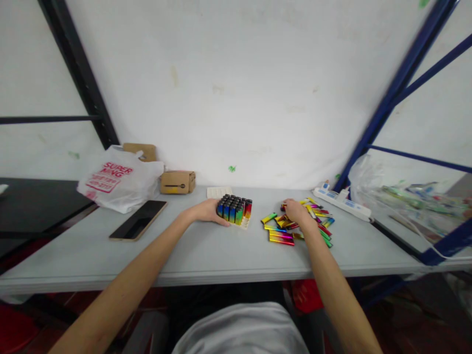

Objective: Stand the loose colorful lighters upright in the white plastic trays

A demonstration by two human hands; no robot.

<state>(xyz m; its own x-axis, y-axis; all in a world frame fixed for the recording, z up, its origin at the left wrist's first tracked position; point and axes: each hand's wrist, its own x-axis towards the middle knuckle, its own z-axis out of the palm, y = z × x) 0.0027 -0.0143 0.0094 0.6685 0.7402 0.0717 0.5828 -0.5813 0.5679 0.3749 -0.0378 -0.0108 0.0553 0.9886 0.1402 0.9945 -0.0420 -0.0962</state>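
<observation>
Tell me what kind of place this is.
Likely a small packing workbench: a plain grey table beside a blue metal rack frame, a tray of upright rainbow-coloured lighters, and a loose pile of rainbow-coloured lighters beside it.

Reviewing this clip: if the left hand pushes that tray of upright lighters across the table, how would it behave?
The tray would probably slide as one block, since the lighters stand packed in tight rows. Tipping seems unlikely: the load looks low and wide. The table looks smooth, so there is likely little drag.
</observation>
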